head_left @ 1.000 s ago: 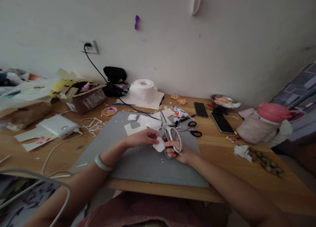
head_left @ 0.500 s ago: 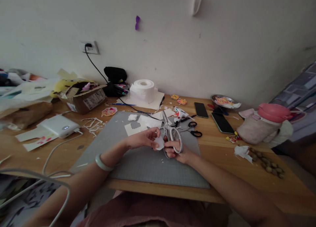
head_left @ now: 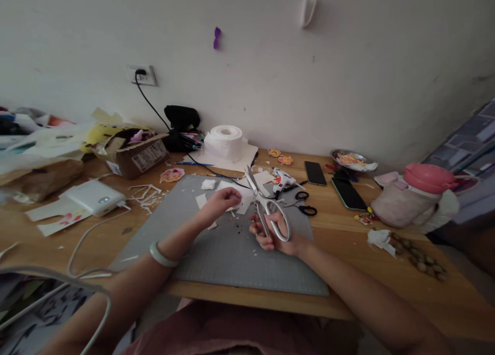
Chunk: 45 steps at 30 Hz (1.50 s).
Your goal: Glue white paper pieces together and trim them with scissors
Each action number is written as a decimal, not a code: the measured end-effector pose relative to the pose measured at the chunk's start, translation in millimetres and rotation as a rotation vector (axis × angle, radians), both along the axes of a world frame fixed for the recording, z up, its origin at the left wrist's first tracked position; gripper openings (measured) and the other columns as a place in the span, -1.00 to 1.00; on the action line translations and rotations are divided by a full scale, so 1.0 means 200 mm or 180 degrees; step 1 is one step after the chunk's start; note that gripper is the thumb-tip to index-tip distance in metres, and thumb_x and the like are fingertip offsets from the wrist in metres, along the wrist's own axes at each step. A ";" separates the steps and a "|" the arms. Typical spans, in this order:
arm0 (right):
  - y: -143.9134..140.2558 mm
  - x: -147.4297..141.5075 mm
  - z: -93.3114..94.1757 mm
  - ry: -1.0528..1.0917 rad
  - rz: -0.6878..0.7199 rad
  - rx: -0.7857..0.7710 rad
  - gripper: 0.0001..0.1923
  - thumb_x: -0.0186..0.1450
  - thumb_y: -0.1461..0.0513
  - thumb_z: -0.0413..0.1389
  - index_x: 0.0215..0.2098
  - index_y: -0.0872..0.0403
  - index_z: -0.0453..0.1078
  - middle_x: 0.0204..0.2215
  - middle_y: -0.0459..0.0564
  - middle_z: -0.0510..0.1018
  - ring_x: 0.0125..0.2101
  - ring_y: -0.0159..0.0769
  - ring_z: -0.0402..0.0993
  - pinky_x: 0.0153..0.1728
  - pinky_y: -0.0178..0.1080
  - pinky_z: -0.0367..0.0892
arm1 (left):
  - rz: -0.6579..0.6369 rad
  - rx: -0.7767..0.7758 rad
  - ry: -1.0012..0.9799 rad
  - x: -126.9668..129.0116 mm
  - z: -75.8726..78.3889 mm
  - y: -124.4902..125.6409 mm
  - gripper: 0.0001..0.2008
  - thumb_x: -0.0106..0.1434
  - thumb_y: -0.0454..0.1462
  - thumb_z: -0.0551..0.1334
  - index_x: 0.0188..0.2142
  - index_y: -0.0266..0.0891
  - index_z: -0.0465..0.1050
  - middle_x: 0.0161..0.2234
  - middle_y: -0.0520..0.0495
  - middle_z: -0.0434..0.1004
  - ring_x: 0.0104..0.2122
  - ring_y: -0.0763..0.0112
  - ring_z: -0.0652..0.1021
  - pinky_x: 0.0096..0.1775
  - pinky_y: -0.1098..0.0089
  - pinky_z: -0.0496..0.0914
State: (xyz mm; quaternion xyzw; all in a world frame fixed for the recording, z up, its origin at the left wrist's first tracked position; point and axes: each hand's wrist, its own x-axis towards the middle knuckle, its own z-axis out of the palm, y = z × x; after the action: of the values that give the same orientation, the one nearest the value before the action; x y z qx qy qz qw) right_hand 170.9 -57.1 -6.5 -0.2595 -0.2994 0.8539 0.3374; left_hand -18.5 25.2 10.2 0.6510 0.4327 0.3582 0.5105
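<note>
- The right hand (head_left: 276,236) is closed on the scissors (head_left: 266,210), blades pointing away.
- The left hand (head_left: 220,200) pinches the paper (head_left: 242,196) lying on the mat (head_left: 216,252).
- Step seems to be fetching paper between cuts; next it must meet the blades.

No writing was legible; the label on the cardboard box (head_left: 139,155) at ten o'clock was too blurred to read.
</note>
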 end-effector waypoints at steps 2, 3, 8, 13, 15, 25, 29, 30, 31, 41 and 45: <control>0.00 0.00 0.00 -0.0013 0.0161 0.0110 -0.59 0.02 0.12 0.10 -0.18 0.10 0.26 -0.50 -0.15 0.39 -0.72 -0.57 0.08 -0.73 -0.42 -0.15 | 0.0212 0.0005 -0.0094 0.00 0.00 0.00 -0.79 -0.11 -0.18 0.27 -0.45 -0.23 0.38 -0.54 0.08 0.42 -0.49 0.45 0.43 -0.37 0.41 0.29; 0.00 0.01 0.00 -0.0030 0.0213 0.0163 -0.60 0.02 0.14 0.10 -0.17 0.10 0.27 -0.49 -0.15 0.39 -0.71 -0.57 0.07 -0.73 -0.42 -0.15 | 0.0310 0.0017 -0.0157 0.00 0.00 0.01 -0.77 -0.12 -0.19 0.29 -0.44 -0.22 0.39 -0.53 0.08 0.43 -0.48 0.44 0.44 -0.35 0.41 0.30; -0.01 0.01 0.00 -0.0080 0.0352 0.0412 -0.60 0.01 0.15 0.10 -0.17 0.09 0.30 -0.47 -0.13 0.37 -0.69 -0.58 0.03 -0.72 -0.41 -0.15 | 0.0835 0.0274 -0.0496 -0.01 0.00 0.02 -0.69 -0.13 -0.19 0.32 -0.33 -0.20 0.46 -0.40 0.02 0.51 -0.38 0.37 0.50 -0.29 0.38 0.35; -0.01 0.03 0.02 -0.0129 0.0536 0.0585 -0.52 0.02 0.13 0.13 -0.09 0.08 0.28 -0.41 -0.10 0.38 -0.64 -0.56 0.08 -0.67 -0.41 -0.02 | 0.1170 0.0445 -0.0834 -0.01 0.02 0.01 -0.63 -0.09 -0.18 0.32 -0.24 -0.22 0.44 -0.41 0.02 0.50 -0.39 0.38 0.51 -0.25 0.34 0.38; -0.01 0.03 0.04 -0.0197 0.0600 0.0598 -0.50 0.03 0.10 0.16 -0.07 0.08 0.26 -0.40 -0.09 0.38 -0.63 -0.55 0.11 -0.64 -0.40 0.03 | 0.1206 0.0507 -0.0962 -0.01 0.03 0.01 -0.62 -0.08 -0.19 0.31 -0.22 -0.22 0.42 -0.40 0.03 0.49 -0.39 0.39 0.50 -0.24 0.34 0.38; -0.02 0.00 0.02 -0.0354 0.0813 0.0786 -0.40 0.08 -0.05 0.14 -0.02 0.08 0.22 -0.52 -0.17 0.29 -0.69 -0.60 -0.04 -0.70 -0.45 -0.12 | 0.1251 0.0625 -0.1466 0.00 0.01 0.03 -0.62 -0.12 -0.25 0.33 -0.32 -0.16 0.20 -0.41 0.10 0.43 -0.40 0.45 0.50 -0.27 0.36 0.39; -0.01 0.00 0.00 -0.0342 0.0819 0.0767 -0.38 0.07 -0.05 0.12 0.00 0.09 0.21 -0.56 -0.21 0.26 -0.71 -0.61 -0.07 -0.71 -0.45 -0.14 | 0.1242 0.0590 -0.1537 0.00 0.01 0.03 -0.65 -0.11 -0.25 0.32 -0.38 -0.16 0.16 -0.43 0.13 0.40 -0.45 0.50 0.48 -0.30 0.40 0.38; -0.01 0.00 0.00 -0.0343 0.0825 0.0745 -0.38 0.06 -0.03 0.12 0.00 0.09 0.21 -0.56 -0.21 0.26 -0.71 -0.61 -0.07 -0.71 -0.45 -0.15 | 0.1226 0.0581 -0.1525 0.00 0.01 0.03 -0.66 -0.09 -0.24 0.32 -0.39 -0.16 0.17 -0.43 0.13 0.39 -0.45 0.51 0.47 -0.31 0.40 0.38; -0.01 0.00 0.01 -0.0350 0.0823 0.0729 -0.39 0.06 -0.02 0.11 0.00 0.09 0.21 -0.56 -0.22 0.26 -0.71 -0.61 -0.07 -0.71 -0.45 -0.16 | 0.1208 0.0574 -0.1499 0.00 0.01 0.03 -0.68 -0.08 -0.22 0.31 -0.40 -0.17 0.18 -0.44 0.12 0.39 -0.46 0.51 0.46 -0.31 0.41 0.37; 0.00 0.00 0.01 -0.0373 0.0825 0.0769 -0.38 0.05 -0.03 0.11 0.00 0.09 0.20 -0.56 -0.23 0.26 -0.73 -0.62 -0.09 -0.72 -0.45 -0.17 | 0.1244 0.0321 -0.1266 0.00 0.02 0.02 -0.69 -0.07 -0.15 0.32 -0.38 -0.22 0.27 -0.50 0.11 0.38 -0.51 0.50 0.46 -0.36 0.41 0.36; 0.00 0.00 0.01 -0.0402 0.0832 0.0733 -0.41 0.06 -0.02 0.11 -0.02 0.09 0.21 -0.57 -0.23 0.26 -0.73 -0.62 -0.09 -0.72 -0.46 -0.18 | 0.1332 0.0360 -0.1182 0.00 0.04 0.01 -0.69 -0.08 -0.17 0.31 -0.37 -0.21 0.25 -0.49 0.10 0.40 -0.49 0.48 0.47 -0.35 0.40 0.36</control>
State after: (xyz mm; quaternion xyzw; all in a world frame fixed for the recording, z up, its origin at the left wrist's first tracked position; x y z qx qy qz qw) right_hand 171.5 -57.1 -5.1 -0.2312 -0.4469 0.8326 0.2315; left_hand -18.5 26.5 17.5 0.4983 0.4361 0.5924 0.4588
